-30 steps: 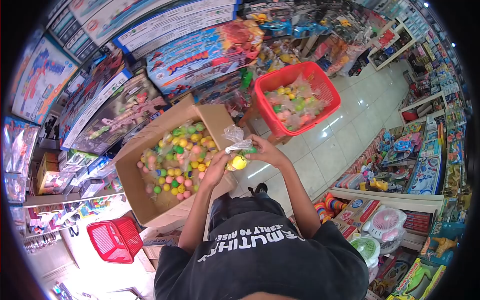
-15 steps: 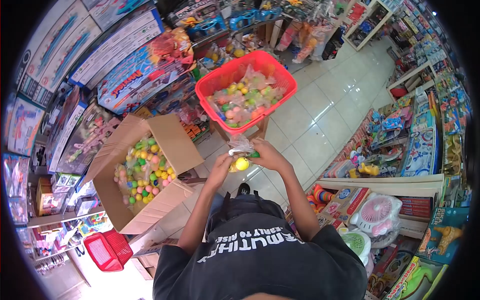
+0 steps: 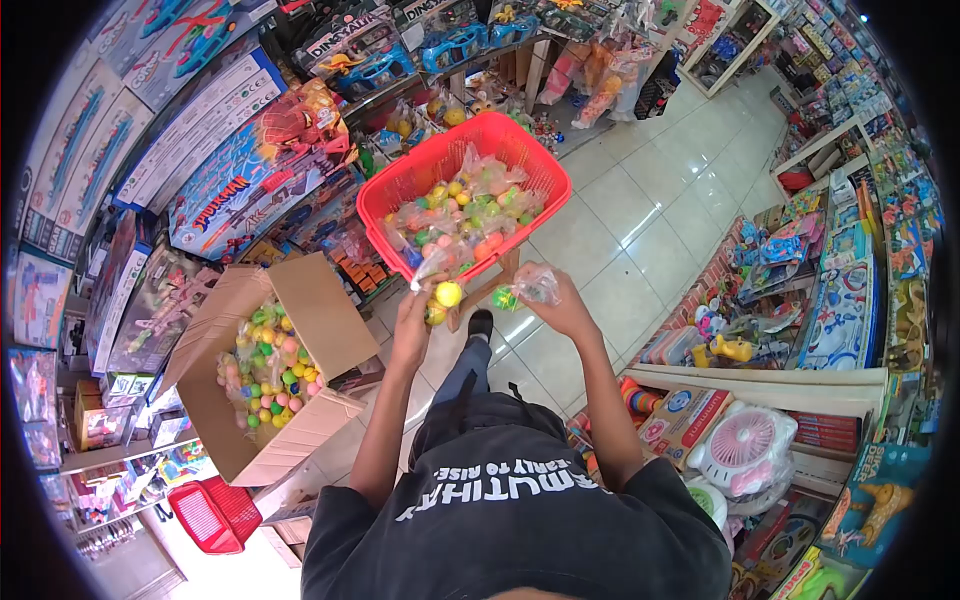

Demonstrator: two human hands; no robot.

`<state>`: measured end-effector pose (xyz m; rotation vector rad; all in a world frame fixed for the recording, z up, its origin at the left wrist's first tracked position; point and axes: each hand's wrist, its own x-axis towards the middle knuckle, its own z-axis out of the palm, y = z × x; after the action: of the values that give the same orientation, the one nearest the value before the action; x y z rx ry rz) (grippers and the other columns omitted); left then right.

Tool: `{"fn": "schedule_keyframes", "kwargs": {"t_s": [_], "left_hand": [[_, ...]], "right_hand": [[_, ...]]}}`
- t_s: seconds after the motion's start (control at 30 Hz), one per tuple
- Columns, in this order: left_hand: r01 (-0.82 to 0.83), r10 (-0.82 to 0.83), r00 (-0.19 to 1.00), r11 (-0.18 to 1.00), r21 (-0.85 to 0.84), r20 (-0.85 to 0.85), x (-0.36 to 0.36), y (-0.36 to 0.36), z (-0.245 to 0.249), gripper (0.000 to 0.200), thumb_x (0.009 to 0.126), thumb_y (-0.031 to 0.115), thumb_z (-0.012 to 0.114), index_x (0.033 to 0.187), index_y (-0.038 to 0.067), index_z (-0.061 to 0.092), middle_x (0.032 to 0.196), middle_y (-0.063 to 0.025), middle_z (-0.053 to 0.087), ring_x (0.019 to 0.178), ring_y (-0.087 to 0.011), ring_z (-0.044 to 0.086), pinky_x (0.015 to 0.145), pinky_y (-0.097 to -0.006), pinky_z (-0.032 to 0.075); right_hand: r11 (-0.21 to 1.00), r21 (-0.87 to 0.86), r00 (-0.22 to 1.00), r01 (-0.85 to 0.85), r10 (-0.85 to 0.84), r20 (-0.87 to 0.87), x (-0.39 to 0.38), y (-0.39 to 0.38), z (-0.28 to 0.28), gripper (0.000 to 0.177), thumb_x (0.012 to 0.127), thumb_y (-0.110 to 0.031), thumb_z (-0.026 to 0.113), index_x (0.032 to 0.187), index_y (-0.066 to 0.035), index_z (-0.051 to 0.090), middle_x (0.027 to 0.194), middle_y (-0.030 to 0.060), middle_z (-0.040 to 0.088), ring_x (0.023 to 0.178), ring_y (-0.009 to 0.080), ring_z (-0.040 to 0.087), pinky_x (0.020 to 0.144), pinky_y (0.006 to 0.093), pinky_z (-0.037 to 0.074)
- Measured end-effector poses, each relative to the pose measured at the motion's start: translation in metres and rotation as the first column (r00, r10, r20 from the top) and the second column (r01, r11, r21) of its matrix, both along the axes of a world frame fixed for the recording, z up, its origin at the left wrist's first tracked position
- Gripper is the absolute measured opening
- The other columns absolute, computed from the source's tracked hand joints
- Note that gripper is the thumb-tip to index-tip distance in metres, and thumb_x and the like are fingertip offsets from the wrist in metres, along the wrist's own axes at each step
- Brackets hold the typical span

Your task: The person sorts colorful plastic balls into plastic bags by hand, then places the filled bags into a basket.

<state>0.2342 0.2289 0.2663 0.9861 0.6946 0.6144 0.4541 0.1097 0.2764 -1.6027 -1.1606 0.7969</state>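
My left hand (image 3: 410, 328) is closed on the neck of a clear plastic bag of yellow balls (image 3: 447, 295), close to the near rim of the red basket (image 3: 375, 205). Out to the right, my right hand (image 3: 566, 306) grips a crumpled clear plastic bag (image 3: 537, 284). A green ball (image 3: 504, 298) shows at that bag's left end, over the floor. Inside the basket lie many bagged balls (image 3: 470, 215) in yellow, green, pink and orange. An open cardboard box (image 3: 325, 305) to the left holds more coloured balls (image 3: 268, 365).
The basket rests on a wooden stool (image 3: 507, 266). Boxed toys (image 3: 235, 190) line the left shelves. A smaller red basket (image 3: 215, 510) is at lower left. On the right, a shelf holds a pink fan (image 3: 745, 442) and toys. Tiled floor (image 3: 640, 225) runs between the shelves.
My hands have moved apart from being together in front of me. The left goes toward the basket with the yellow balls; the right draws aside with the green one.
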Motion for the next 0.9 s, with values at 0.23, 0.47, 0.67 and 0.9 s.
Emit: {"fn": "schedule_keyframes", "kwargs": {"t_s": [0.23,0.47,0.67,0.9], "left_hand": [[-0.157,0.168,0.982,0.980,-0.119,0.084,0.040,0.045,0.002,0.036,0.096,0.028,0.037,0.112,0.000,0.053,0.100,-0.0064,0.056,0.088,-0.0120,0.054,0.078,-0.0247,0.042],[-0.346,0.337,0.930,0.937,-0.047,-0.145,0.061,0.091,-0.056,0.037,0.094,0.031,0.042,0.107,-0.001,0.057,0.095,-0.0039,0.056,0.085,-0.0094,0.050,0.075,-0.0229,0.040],[-0.394,0.395,0.917,0.919,0.021,-0.055,0.082,0.114,-0.024,0.037,0.093,0.031,0.044,0.105,0.000,0.059,0.094,-0.0041,0.055,0.085,-0.0109,0.047,0.078,-0.0250,0.037],[-0.247,0.287,0.936,0.948,0.200,-0.205,0.094,0.130,-0.025,0.039,0.094,0.032,0.043,0.109,0.000,0.058,0.086,-0.0028,0.054,0.081,-0.0110,0.045,0.075,-0.0236,0.035]], "right_hand": [[0.988,0.113,0.993,-0.101,0.094,0.067,0.048,0.078,0.041,0.015,0.075,-0.008,0.063,0.082,-0.002,0.051,0.078,0.0065,0.054,0.074,0.0150,0.054,0.066,0.0274,0.043],[0.952,0.060,0.944,-0.301,0.289,0.160,0.087,0.189,-0.021,0.012,0.076,-0.007,0.061,0.079,-0.005,0.050,0.074,0.0039,0.054,0.068,0.0143,0.052,0.063,0.0274,0.042],[0.860,-0.058,0.814,-0.507,0.500,0.296,0.082,0.218,-0.088,0.017,0.071,-0.013,0.064,0.079,-0.006,0.052,0.076,0.0061,0.057,0.071,0.0206,0.055,0.066,0.0318,0.044],[0.639,-0.468,0.586,-0.611,0.762,0.275,0.087,0.204,-0.094,0.027,0.074,-0.030,0.059,0.093,-0.010,0.056,0.089,0.0120,0.062,0.084,0.0315,0.060,0.073,0.0398,0.046]]}}
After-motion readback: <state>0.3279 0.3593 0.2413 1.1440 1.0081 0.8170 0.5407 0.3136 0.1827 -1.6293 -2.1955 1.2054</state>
